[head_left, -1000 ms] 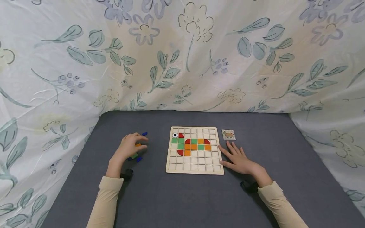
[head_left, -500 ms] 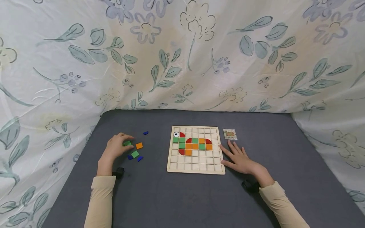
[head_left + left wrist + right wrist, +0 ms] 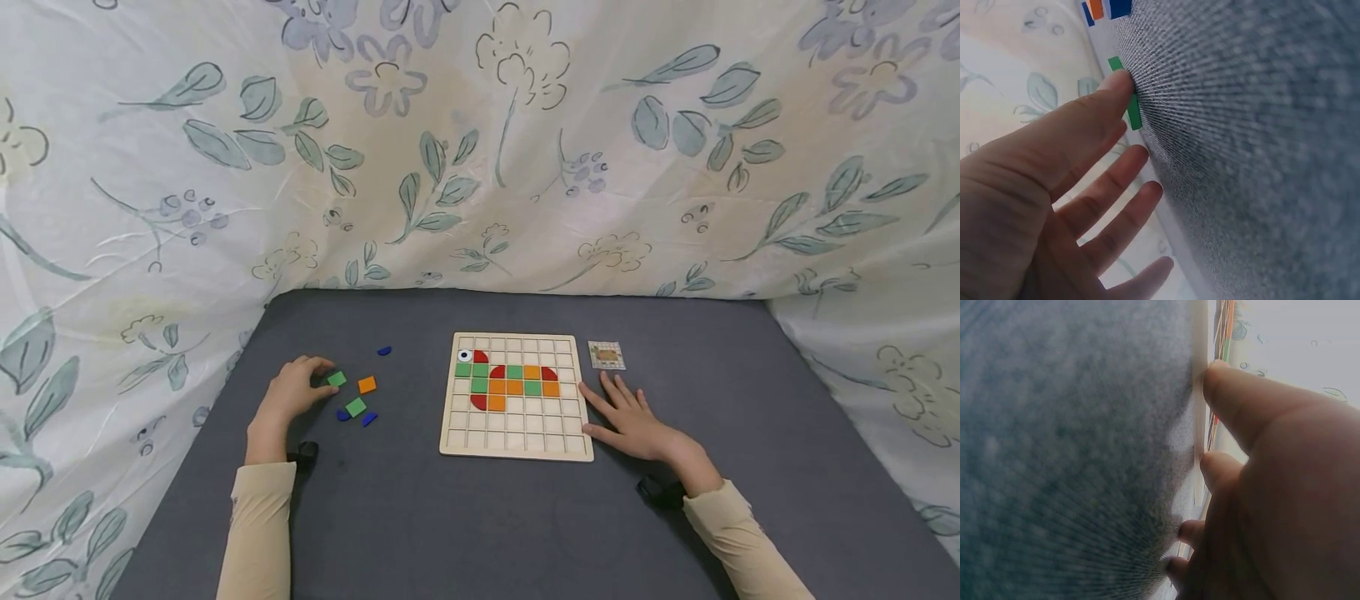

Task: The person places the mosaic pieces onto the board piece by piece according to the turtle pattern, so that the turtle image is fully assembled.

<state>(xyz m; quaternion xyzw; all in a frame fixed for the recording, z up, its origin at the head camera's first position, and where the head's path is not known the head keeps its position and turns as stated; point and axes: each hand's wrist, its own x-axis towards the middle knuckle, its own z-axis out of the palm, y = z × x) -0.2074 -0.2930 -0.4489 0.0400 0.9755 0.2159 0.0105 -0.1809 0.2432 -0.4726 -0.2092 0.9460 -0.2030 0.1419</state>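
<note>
A green square tile [image 3: 337, 378] lies on the dark cloth at the left, between the thumb and index fingertips of my left hand [image 3: 296, 388]. In the left wrist view the thumb overlaps the tile's edge, while the other fingers stretch out loosely behind. My right hand [image 3: 628, 419] lies spread at the right, its fingertips at the right edge of a wooden grid board [image 3: 517, 433]. Red, green and orange pieces fill some of the board's squares, with a round eye piece [image 3: 465, 356] near the upper left corner.
Right of the left hand lie an orange tile [image 3: 367, 384], another green tile [image 3: 356, 407] and several blue pieces [image 3: 370, 420]. A small picture card [image 3: 607, 355] sits beside the board's upper right. Floral fabric [image 3: 525, 208] rises behind the table.
My left hand has moved left, from over the orange tile to the green tile at the far left, uncovering the loose pieces. The right hand stays at the board's edge.
</note>
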